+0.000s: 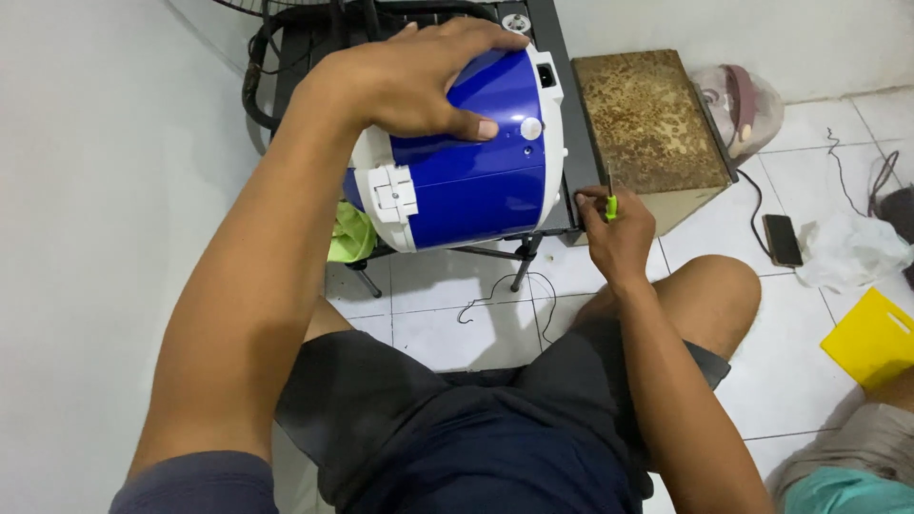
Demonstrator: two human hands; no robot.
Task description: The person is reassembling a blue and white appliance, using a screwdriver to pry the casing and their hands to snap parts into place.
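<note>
two hands are busy here and it looks like the opening-up stage of working on a blue and white rice cooker (pixel 466 162). the cooker lies tipped on its side on a dark folding stand (pixel 567 143), its white hinge piece facing the camera. the left hand (pixel 409 76) is spread wide over the top of the cooker, palm down, thumb pressed on the blue shell, pinning it steady. the right hand (pixel 617 233) sits just right of the cooker at the stand's edge, fingers pinched narrow around a small screwdriver (pixel 610 202) with a green handle, its thin shaft pointing up and not touching the cooker.

my guess is the tool is about to go to a fastener, so the next move calls for lining the tip up with a screw while the left hand stops the round body rolling. there's a small dark dot on the blue shell near a white knob, but i can't tell if it's a screw.

hard to see: the base of the cooker faces away, the stand's top is mostly covered, and the screwdriver tip is too thin to tell the type. right of the cooker sit a rusty brown box (pixel 647 119), a phone (pixel 783 240) and a yellow board (pixel 871 338) on the tiles, and another person's knee is cut off at the corner.
</note>
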